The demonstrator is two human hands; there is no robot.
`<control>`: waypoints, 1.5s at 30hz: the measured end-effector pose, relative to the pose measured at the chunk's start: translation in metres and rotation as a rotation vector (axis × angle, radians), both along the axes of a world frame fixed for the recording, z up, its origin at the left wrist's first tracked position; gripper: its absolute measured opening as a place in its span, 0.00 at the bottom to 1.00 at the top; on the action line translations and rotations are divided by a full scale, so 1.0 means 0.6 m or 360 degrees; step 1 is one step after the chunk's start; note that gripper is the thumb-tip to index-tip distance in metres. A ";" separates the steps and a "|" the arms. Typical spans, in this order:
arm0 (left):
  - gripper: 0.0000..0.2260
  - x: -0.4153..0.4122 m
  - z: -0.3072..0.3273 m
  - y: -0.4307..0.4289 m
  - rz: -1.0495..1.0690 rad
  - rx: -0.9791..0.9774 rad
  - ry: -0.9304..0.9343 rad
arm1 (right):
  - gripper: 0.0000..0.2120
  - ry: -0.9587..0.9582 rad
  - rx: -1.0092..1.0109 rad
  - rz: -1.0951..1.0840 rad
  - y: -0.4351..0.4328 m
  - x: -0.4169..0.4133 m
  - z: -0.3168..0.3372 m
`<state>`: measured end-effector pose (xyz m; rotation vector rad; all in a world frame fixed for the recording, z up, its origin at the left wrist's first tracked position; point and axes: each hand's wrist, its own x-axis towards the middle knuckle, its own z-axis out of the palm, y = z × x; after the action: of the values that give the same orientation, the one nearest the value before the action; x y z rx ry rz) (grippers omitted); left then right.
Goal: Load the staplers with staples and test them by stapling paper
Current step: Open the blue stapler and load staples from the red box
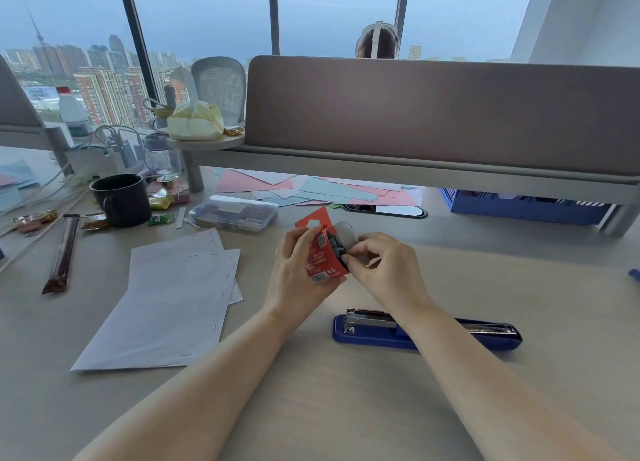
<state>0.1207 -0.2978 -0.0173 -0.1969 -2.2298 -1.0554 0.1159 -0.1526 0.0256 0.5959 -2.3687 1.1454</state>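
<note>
My left hand (pixel 298 270) holds a small red staple box (pixel 323 252) upright above the desk, its grey end flap folded open. The fingertips of my right hand (pixel 381 263) pinch at the open end of the box, where dark staple packs show. A blue stapler (pixel 367 332) lies swung open flat on the desk below my right forearm, its metal magazine facing up. A loose stack of white paper sheets (pixel 169 304) lies to the left, with staples along some edges.
A black mug (pixel 121 199), a clear plastic case (pixel 233 213), snack wrappers and cables crowd the left. Coloured papers (pixel 311 190) lie under a grey divider shelf (pixel 433 114). A blue crate (pixel 519 207) sits at the back right. A person sits behind the divider.
</note>
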 end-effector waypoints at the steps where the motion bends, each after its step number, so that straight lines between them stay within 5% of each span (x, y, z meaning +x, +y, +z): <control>1: 0.36 0.000 0.000 0.001 0.0006 -0.0004 0.0003 | 0.03 -0.0042 -0.0042 -0.0010 -0.002 0.001 0.000; 6: 0.36 0.002 0.002 0.003 -0.0019 -0.0011 -0.0019 | 0.04 -0.0412 -0.0335 -0.0017 -0.007 0.002 0.008; 12: 0.35 0.004 0.005 0.006 -0.0060 -0.0053 -0.0104 | 0.06 -0.0509 -0.0394 -0.0051 -0.008 0.003 0.010; 24: 0.37 0.000 0.000 0.002 -0.0200 0.0048 -0.0208 | 0.05 -0.0139 -0.0218 -0.0236 -0.006 0.004 0.013; 30: 0.36 -0.003 -0.003 -0.002 -0.0289 0.0175 -0.0316 | 0.03 -0.0080 -0.0493 -0.0333 -0.004 -0.001 0.016; 35: 0.33 0.001 0.001 -0.007 -0.0346 0.0163 -0.0339 | 0.06 -0.0413 -0.0895 -0.0298 0.001 -0.003 0.020; 39: 0.27 0.001 0.011 -0.026 -0.0326 -0.0042 -0.0404 | 0.09 -0.0656 -0.1060 -0.0177 0.009 -0.007 0.017; 45: 0.27 -0.005 0.019 -0.075 -0.0193 -0.0858 -0.0737 | 0.08 -0.0767 -0.0858 -0.0070 0.036 -0.015 0.007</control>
<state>0.1176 -0.3430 -0.0059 -0.3485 -2.9270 -0.5682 0.1069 -0.1307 0.0296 0.0822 -2.2519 1.9835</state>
